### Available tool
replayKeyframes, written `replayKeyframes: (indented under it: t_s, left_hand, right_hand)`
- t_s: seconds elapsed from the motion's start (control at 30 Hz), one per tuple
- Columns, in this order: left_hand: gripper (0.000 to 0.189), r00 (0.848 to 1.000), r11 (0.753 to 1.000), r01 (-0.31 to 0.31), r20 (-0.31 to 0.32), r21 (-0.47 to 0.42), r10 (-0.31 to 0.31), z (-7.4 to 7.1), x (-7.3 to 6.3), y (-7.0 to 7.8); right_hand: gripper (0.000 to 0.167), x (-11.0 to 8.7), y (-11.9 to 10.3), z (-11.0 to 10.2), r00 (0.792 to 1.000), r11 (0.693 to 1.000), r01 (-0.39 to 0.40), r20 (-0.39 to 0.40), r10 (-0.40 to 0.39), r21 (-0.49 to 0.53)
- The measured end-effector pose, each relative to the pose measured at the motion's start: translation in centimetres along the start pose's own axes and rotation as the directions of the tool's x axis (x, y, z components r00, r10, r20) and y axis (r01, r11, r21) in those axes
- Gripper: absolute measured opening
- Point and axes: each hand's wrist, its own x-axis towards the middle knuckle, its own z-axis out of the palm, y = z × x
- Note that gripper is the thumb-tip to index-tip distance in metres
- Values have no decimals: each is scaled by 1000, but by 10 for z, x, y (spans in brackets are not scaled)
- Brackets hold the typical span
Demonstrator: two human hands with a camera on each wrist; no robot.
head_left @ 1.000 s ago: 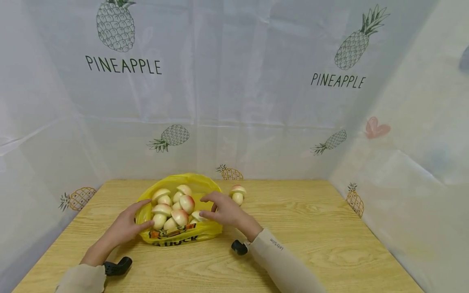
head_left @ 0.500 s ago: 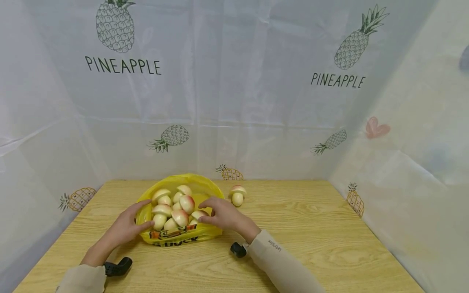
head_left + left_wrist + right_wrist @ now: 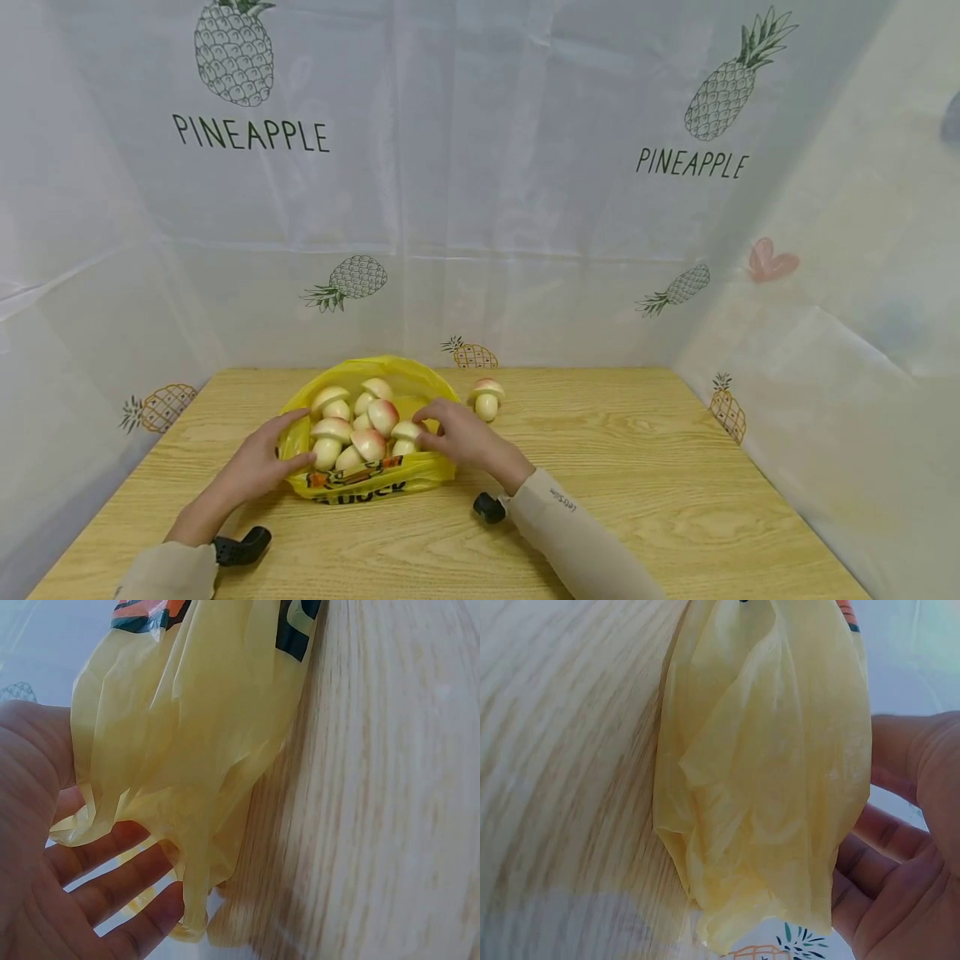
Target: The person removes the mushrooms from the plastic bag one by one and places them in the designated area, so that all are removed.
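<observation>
A yellow plastic bag (image 3: 431, 472) with dark and orange print lies on the table, its mouth spread toward me. Inside are several toy mushrooms (image 3: 327, 452), cream with reddish caps. My left hand (image 3: 258, 457) holds the bag's left side, thumb inside the mouth; its fingers pass behind the yellow film (image 3: 195, 735) in the left wrist view. At the bag's right side, my right hand (image 3: 461, 433) pinches the cap of a toy mushroom (image 3: 405, 443) between thumb and forefinger. In the right wrist view the bag's side (image 3: 765, 765) hides the thumb's end and the mushroom.
One more toy mushroom (image 3: 487, 398) stands outside the bag, just behind my right hand. The wooden table (image 3: 622, 467) meets a white curtain (image 3: 525, 308) printed with pineapples at the back and both sides. A small black device sits at each wrist.
The mushroom by my right hand has turned more upright and risen slightly. The right fingers shifted a little and came closer around its cap. My left hand and the bag stay nearly still.
</observation>
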Motion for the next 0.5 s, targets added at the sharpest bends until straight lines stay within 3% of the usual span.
replayKeyframes:
  t_s: [0.23, 0.5]
  left_hand:
    - [75, 1000, 1000, 2, -1, -12, -2, 1, 0, 0]
    - [74, 1000, 1000, 2, -1, -16, -2, 2, 0, 0]
  right_hand:
    - [26, 2, 2, 0, 999, 1000, 13, -40, -14, -24]
    - [35, 5, 0, 5, 1000, 999, -7, -8, 6, -39]
